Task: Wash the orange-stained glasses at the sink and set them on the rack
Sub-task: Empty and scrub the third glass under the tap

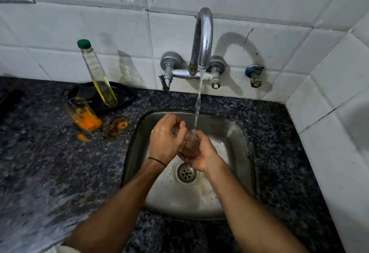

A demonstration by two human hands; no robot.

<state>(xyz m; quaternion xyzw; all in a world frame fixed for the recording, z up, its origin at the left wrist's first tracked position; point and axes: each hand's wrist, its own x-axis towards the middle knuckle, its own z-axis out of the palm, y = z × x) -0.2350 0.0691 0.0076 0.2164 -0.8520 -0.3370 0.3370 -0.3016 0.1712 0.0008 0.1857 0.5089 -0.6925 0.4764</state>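
Over the steel sink (pixel 237 133) I hold a clear glass (pixel 190 140) under the running water from the tap (pixel 202 39). My right hand (pixel 199 155) grips the glass from below and behind. My left hand (pixel 166 138) curls over its left side, fingers at the rim. Much of the glass is hidden by both hands. A second glass (pixel 80 115) stands on the counter to the left, smeared with orange and holding orange residue at its bottom.
Orange spills (pixel 117 126) mark the dark granite counter (pixel 50 162) beside the sink. A tall oil bottle with a green cap (pixel 95 73) stands in a black pan (pixel 119 95) at the back left. White tiled walls close in behind and on the right. No rack is in view.
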